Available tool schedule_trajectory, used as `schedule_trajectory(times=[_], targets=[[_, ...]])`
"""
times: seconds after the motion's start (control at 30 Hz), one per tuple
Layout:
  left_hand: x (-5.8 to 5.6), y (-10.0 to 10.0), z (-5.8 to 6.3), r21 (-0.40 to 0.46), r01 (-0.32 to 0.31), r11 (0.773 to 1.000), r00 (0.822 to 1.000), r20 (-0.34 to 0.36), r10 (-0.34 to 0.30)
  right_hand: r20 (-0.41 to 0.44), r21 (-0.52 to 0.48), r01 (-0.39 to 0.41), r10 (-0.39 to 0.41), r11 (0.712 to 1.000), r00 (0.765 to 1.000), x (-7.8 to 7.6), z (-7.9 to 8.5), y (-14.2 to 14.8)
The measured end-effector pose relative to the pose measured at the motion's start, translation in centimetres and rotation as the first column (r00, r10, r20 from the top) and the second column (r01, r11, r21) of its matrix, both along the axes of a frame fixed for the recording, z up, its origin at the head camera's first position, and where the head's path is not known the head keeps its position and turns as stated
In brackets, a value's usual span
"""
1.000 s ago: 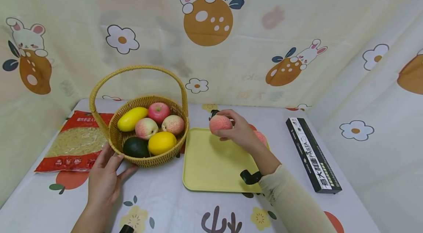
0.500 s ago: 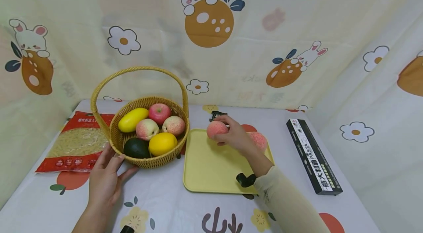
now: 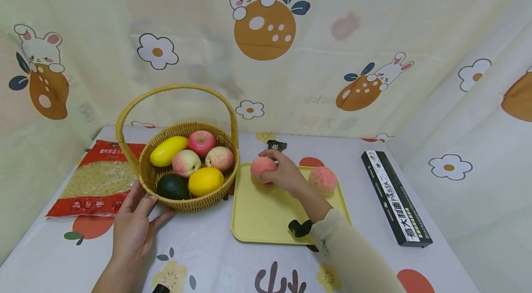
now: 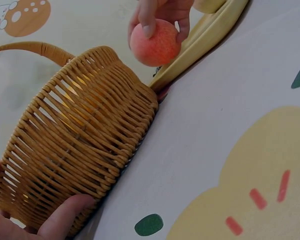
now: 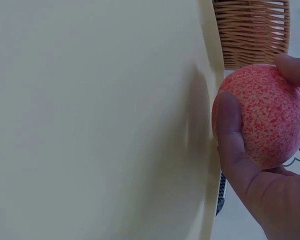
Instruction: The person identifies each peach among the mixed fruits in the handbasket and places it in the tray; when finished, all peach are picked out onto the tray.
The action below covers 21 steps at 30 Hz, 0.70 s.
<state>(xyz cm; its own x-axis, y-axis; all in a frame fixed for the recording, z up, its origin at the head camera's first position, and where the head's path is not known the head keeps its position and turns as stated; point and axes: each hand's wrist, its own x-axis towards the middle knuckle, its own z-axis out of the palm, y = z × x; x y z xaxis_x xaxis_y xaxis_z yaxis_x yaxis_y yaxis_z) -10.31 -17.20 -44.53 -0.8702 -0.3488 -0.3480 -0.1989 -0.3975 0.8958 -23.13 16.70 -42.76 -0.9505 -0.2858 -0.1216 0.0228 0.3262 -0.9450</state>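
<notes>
My right hand [image 3: 284,175] holds a pink speckled peach [image 3: 263,168] between thumb and fingers, above the back left part of a yellow tray [image 3: 266,224]. In the right wrist view the peach [image 5: 265,115] overlaps the tray's edge. Another peach [image 3: 323,180] lies at the tray's back right. My left hand [image 3: 133,224] rests spread against the near left side of a woven basket [image 3: 195,203], its thumb [image 4: 72,210] along the wall. Inside the basket are two pale peaches [image 3: 186,163], an apple [image 3: 202,143], a yellow mango [image 3: 168,151], a lemon [image 3: 205,181] and a dark green avocado [image 3: 172,186].
A red bag of pasta [image 3: 99,175] lies left of the basket. A black pasta box [image 3: 396,198] lies at the right. Behind the tray is a small black packet [image 3: 276,145]. The basket's tall handle [image 3: 178,86] arches upward, and a patterned curtain [image 3: 291,90] hangs behind the table.
My right hand has moved left and slightly lower with the peach, toward the basket. The peach at the tray's back right has come into full view. My left hand and the basket stay put.
</notes>
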Motion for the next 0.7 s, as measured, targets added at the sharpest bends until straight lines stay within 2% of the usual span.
schedule_trajectory(times=[0.7], targets=[[-0.11,-0.05,0.07,-0.004,-0.001,1.0,1.0,0.013,0.001,-0.018,0.052,-0.01,0.011,0.999,1.0,0.32,-0.11,0.26]])
